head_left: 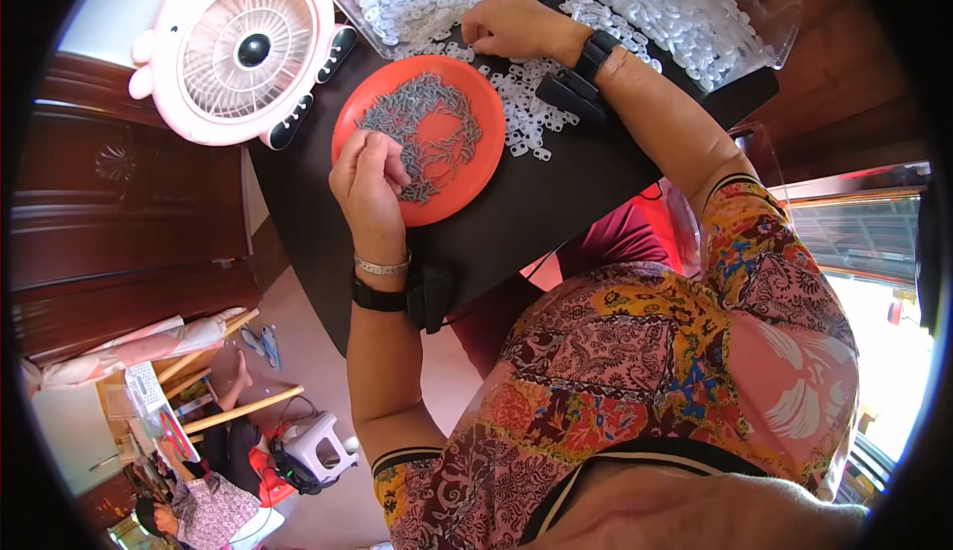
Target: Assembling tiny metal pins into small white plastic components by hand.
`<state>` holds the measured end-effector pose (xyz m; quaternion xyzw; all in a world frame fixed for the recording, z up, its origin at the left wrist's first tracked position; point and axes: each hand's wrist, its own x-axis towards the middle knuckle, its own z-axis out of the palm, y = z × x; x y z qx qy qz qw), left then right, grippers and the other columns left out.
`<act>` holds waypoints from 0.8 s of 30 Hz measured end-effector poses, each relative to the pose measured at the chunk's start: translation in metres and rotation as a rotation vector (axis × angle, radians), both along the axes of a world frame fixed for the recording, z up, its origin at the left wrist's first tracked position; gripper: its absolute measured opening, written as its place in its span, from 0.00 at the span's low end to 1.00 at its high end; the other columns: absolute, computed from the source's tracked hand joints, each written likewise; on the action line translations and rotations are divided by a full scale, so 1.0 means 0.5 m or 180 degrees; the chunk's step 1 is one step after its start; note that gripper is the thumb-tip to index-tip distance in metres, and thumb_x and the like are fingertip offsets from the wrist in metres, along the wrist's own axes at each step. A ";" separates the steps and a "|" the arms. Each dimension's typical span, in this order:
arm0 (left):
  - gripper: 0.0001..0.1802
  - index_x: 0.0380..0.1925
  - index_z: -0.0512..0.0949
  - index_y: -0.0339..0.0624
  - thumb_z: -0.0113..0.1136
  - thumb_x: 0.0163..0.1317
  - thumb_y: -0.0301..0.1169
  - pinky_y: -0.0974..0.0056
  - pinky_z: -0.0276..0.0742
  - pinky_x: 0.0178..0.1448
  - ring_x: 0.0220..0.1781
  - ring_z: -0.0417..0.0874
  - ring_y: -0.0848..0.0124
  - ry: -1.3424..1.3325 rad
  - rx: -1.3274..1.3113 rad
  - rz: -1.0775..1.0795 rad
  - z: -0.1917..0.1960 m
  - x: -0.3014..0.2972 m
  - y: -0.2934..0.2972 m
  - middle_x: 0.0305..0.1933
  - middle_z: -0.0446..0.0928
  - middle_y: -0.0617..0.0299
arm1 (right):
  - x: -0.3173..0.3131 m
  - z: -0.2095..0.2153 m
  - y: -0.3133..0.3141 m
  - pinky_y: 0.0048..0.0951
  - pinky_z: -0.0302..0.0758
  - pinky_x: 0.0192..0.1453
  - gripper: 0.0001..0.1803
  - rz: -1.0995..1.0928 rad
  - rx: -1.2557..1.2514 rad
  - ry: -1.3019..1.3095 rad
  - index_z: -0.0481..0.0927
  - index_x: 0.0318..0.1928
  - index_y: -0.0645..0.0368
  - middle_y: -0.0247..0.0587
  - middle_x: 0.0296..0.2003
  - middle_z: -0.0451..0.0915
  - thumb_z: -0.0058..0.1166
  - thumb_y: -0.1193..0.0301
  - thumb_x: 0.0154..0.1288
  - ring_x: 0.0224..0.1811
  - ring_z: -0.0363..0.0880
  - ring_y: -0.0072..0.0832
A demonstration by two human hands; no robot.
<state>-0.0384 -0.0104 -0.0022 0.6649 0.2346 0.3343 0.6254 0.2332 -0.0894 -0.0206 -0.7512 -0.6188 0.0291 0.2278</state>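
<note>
A person seated at a black table [556,193] has the left hand [369,168] over the left side of an orange-red plate [476,181], which holds many small grey pieces [427,98]. Its fingers curl in toward the thumb; whether they clamp a piece, I cannot tell. The right hand [516,29] is above the plate, at the front of a clear bin [779,4] heaped with small white plastic pieces [531,118], more of which lie loose on the table beside the plate. Its fingers are also bent inward, and their grip cannot be made out. The likeliest mishap is a spill: a left wrist pressing on the plate's rim could tip it and scatter the grey pieces. The black device [571,95] on the right wrist sits against the loose white pile, so a sideways sweep might drag pieces along or mix them into the plate.
</note>
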 end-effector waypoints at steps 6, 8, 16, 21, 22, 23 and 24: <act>0.13 0.22 0.73 0.39 0.48 0.64 0.32 0.75 0.57 0.22 0.18 0.66 0.80 -0.0013 -0.0042 0.0020 0.007 -0.002 -0.003 0.17 0.68 0.68 | -0.001 -0.001 0.013 0.35 0.74 0.38 0.09 -0.0236 -0.0316 0.0143 0.79 0.35 0.58 0.41 0.29 0.81 0.55 0.68 0.55 0.33 0.80 0.36; 0.12 0.22 0.73 0.39 0.48 0.64 0.32 0.75 0.57 0.22 0.18 0.66 0.80 -0.0012 -0.0073 0.0053 0.006 -0.004 -0.001 0.17 0.68 0.68 | -0.009 0.003 0.010 0.34 0.74 0.37 0.08 -0.0203 -0.0270 0.0079 0.78 0.35 0.58 0.41 0.29 0.81 0.55 0.69 0.56 0.32 0.80 0.35; 0.09 0.31 0.76 0.38 0.50 0.65 0.31 0.76 0.60 0.23 0.19 0.67 0.81 0.0076 -0.0134 -0.0155 0.005 0.002 -0.003 0.19 0.70 0.67 | -0.143 0.075 -0.015 0.19 0.73 0.48 0.06 0.1060 0.0675 0.2365 0.79 0.39 0.65 0.30 0.33 0.81 0.56 0.75 0.64 0.37 0.77 0.15; 0.07 0.29 0.72 0.38 0.50 0.65 0.29 0.76 0.63 0.26 0.23 0.68 0.82 0.0098 -0.0175 -0.0524 0.006 0.007 -0.014 0.22 0.70 0.68 | -0.204 0.077 -0.022 0.19 0.74 0.46 0.05 0.1273 0.0518 0.2482 0.79 0.39 0.63 0.29 0.32 0.81 0.57 0.77 0.63 0.37 0.77 0.14; 0.07 0.29 0.72 0.38 0.50 0.65 0.29 0.76 0.63 0.26 0.23 0.68 0.82 0.0107 -0.0189 -0.0524 0.005 0.007 -0.014 0.22 0.70 0.68 | -0.208 0.079 -0.026 0.19 0.74 0.46 0.05 0.1259 0.0504 0.2448 0.79 0.39 0.63 0.29 0.32 0.81 0.57 0.77 0.63 0.37 0.77 0.14; 0.07 0.29 0.72 0.39 0.50 0.65 0.28 0.76 0.63 0.26 0.23 0.68 0.82 0.0116 -0.0152 -0.0544 0.006 0.007 -0.014 0.22 0.70 0.68 | -0.211 0.078 -0.026 0.19 0.75 0.46 0.05 0.1250 0.0493 0.2417 0.79 0.39 0.63 0.29 0.32 0.81 0.57 0.77 0.63 0.37 0.77 0.14; 0.07 0.28 0.71 0.39 0.50 0.65 0.27 0.76 0.63 0.26 0.23 0.68 0.83 0.0126 -0.0115 -0.0564 0.006 0.007 -0.014 0.23 0.70 0.68 | -0.211 0.071 -0.024 0.19 0.75 0.45 0.04 0.1295 0.0598 0.2480 0.79 0.39 0.62 0.29 0.31 0.80 0.57 0.77 0.63 0.36 0.77 0.14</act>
